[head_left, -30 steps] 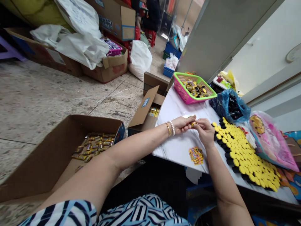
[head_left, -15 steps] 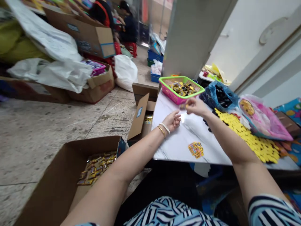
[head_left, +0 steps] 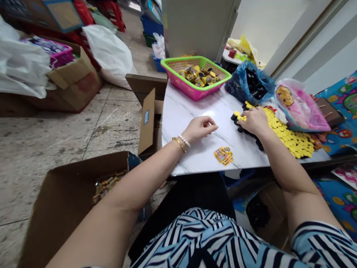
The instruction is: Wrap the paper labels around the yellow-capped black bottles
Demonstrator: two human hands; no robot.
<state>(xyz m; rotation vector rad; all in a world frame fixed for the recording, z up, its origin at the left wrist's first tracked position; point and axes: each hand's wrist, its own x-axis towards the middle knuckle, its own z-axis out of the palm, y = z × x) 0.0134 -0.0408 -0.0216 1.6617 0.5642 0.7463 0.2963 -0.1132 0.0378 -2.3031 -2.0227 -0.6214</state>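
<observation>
My left hand (head_left: 199, 127) rests on the white marble table (head_left: 192, 111) with its fingers loosely curled and nothing visible in them. My right hand (head_left: 254, 121) lies on the near end of a row of black tubes with yellow caps (head_left: 290, 136), fingers closed around one tube at the row's edge. A small stack of yellow printed labels (head_left: 223, 155) lies on the table between my arms. At the table's far end a pink and green basket (head_left: 178, 72) holds several wrapped yellow and black pieces.
A blue plastic bag (head_left: 249, 86) of black tubes and a pink bag (head_left: 299, 108) sit behind the row. On the floor to the left stand an open carton (head_left: 61, 201) with wrapped pieces and a smaller open box (head_left: 147, 119). More boxes and white bags lie farther left.
My right hand has come back from near the basket and dropped onto the yellow-capped tubes. My left hand has stayed on the table. The camera has tilted down and to the right.
</observation>
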